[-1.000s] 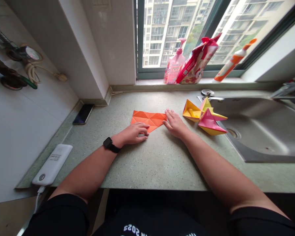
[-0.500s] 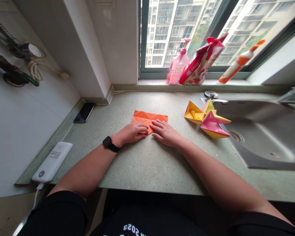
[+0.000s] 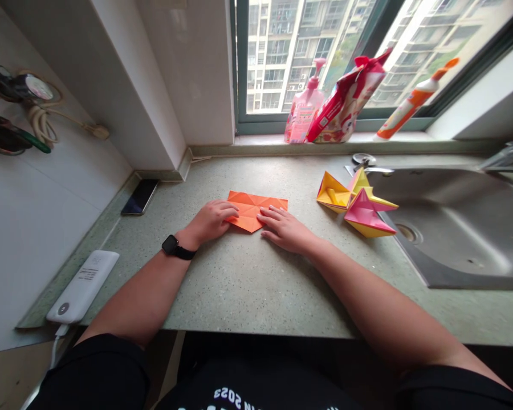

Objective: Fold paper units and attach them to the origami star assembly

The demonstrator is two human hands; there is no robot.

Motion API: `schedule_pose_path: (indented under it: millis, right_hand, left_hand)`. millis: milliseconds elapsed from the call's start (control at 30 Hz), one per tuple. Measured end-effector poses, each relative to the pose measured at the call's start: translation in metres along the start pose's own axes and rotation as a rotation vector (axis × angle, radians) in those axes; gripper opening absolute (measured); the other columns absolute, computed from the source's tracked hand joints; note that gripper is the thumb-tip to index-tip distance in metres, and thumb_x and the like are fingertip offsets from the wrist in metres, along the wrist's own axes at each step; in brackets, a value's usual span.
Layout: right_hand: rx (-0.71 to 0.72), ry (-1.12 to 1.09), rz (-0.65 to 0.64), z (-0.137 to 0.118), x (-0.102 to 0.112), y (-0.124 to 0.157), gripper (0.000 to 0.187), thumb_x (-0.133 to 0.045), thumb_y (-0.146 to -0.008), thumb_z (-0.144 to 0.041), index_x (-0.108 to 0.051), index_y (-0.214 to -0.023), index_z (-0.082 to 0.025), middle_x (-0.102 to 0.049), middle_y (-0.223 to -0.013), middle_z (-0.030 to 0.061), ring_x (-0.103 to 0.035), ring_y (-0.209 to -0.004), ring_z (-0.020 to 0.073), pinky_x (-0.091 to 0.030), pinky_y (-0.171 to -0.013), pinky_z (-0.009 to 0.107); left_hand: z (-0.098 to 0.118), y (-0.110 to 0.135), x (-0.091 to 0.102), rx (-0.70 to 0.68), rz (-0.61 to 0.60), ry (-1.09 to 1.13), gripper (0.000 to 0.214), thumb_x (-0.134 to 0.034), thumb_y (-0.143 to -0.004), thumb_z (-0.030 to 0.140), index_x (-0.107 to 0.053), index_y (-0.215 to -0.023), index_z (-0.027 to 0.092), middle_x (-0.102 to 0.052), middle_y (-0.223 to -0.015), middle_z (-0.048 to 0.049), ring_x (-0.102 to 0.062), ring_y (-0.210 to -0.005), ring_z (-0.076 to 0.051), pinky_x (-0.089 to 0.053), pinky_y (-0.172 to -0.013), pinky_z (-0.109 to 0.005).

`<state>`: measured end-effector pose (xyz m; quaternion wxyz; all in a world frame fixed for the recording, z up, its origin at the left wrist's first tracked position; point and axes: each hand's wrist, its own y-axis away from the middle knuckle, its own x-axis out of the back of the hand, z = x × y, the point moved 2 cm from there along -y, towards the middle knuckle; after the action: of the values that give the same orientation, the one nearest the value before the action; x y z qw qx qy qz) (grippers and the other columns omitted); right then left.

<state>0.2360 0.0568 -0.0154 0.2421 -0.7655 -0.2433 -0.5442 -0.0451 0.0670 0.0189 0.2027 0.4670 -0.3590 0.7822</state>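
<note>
A creased sheet of orange origami paper (image 3: 250,212) lies on the counter in front of me, its near edge folded to a blunt point. My left hand (image 3: 214,221) is at its left edge, fingers curled together over the paper, the thumb mostly hidden. Flat on the right part of the sheet rests my right hand (image 3: 284,228), with its fingers stretched out and the thumb on the counter just below. Farther right stand folded paper pieces, one orange-yellow (image 3: 333,192), one pink and yellow (image 3: 367,215), and a yellow one (image 3: 359,181) behind them.
A steel sink (image 3: 461,228) is at the right. On the window sill stand a pink pump bottle (image 3: 304,111), a red bag (image 3: 346,105) and an orange-white bottle (image 3: 406,111). A phone (image 3: 139,197) and a white power bank (image 3: 83,285) with a cable lie at the left.
My left hand has slid left from the paper's near middle to its left edge, uncovering the middle creases. My right hand stays on the right part. The camera view has shifted slightly.
</note>
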Motion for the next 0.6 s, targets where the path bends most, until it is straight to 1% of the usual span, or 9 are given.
schedule_pose_path:
  millis: [133,200,333,400,467,533,600]
  right_hand:
    - [0.002,-0.007,0.008,0.000,0.004,0.001,0.053,-0.063,-0.109,-0.045,-0.064,-0.157,-0.026,-0.055,-0.169,0.0117,-0.043,-0.163,0.0359,-0.034,-0.134,0.062]
    - [0.010,-0.015,0.019,0.001,0.006,0.001,0.046,-0.059,-0.110,-0.041,-0.068,-0.153,-0.025,-0.059,-0.166,0.0113,-0.048,-0.160,0.0343,-0.037,-0.134,0.062]
    - [0.028,-0.050,0.066,0.004,0.009,0.001,0.036,-0.053,-0.113,-0.031,-0.077,-0.138,-0.025,-0.068,-0.157,0.0090,-0.060,-0.150,0.0294,-0.044,-0.130,0.058]
    - [0.050,-0.066,0.084,0.005,0.010,0.001,0.031,-0.058,-0.110,-0.031,-0.079,-0.132,-0.025,-0.072,-0.152,0.0089,-0.064,-0.145,0.0288,-0.047,-0.128,0.057]
    - [0.082,-0.076,0.091,0.005,0.012,0.002,0.027,-0.067,-0.106,-0.032,-0.081,-0.128,-0.026,-0.074,-0.149,0.0088,-0.067,-0.141,0.0290,-0.050,-0.125,0.057]
    - [0.116,-0.081,0.096,0.003,0.014,0.003,0.026,-0.073,-0.101,-0.033,-0.081,-0.125,-0.027,-0.075,-0.147,0.0083,-0.069,-0.138,0.0291,-0.051,-0.124,0.056]
    - [0.138,-0.081,0.099,0.001,0.015,0.004,0.026,-0.076,-0.100,-0.033,-0.082,-0.124,-0.028,-0.076,-0.146,0.0077,-0.070,-0.137,0.0291,-0.052,-0.123,0.056]
  left_hand:
    - [-0.007,0.002,0.000,0.047,0.006,0.124,0.031,-0.063,-0.083,-0.002,-0.079,-0.095,0.021,-0.083,-0.112,-0.0064,-0.075,-0.110,-0.024,-0.059,-0.105,-0.042]
    - [-0.006,0.001,-0.002,0.041,-0.011,0.189,0.029,-0.063,-0.085,-0.001,-0.079,-0.095,0.021,-0.083,-0.106,-0.0051,-0.076,-0.103,-0.022,-0.060,-0.099,-0.038]
    - [0.001,-0.002,-0.007,-0.006,-0.077,0.259,0.024,-0.067,-0.089,0.002,-0.081,-0.096,0.020,-0.083,-0.101,-0.0053,-0.075,-0.091,-0.019,-0.058,-0.089,-0.033]
    - [0.005,-0.003,-0.009,-0.020,-0.098,0.267,0.019,-0.069,-0.091,0.005,-0.080,-0.094,0.020,-0.082,-0.095,-0.0048,-0.074,-0.086,-0.018,-0.056,-0.086,-0.032]
    - [0.008,-0.003,-0.010,-0.011,-0.098,0.269,0.014,-0.071,-0.094,0.009,-0.080,-0.095,0.020,-0.082,-0.093,-0.0041,-0.074,-0.084,-0.018,-0.055,-0.086,-0.032]
    - [0.009,-0.003,-0.010,0.023,-0.077,0.274,0.011,-0.073,-0.096,0.013,-0.080,-0.101,0.020,-0.083,-0.096,-0.0044,-0.075,-0.087,-0.019,-0.056,-0.088,-0.032]
    - [0.010,-0.002,-0.010,0.077,-0.044,0.272,0.015,-0.074,-0.097,0.016,-0.080,-0.109,0.021,-0.084,-0.104,-0.0050,-0.076,-0.092,-0.020,-0.056,-0.089,-0.033]
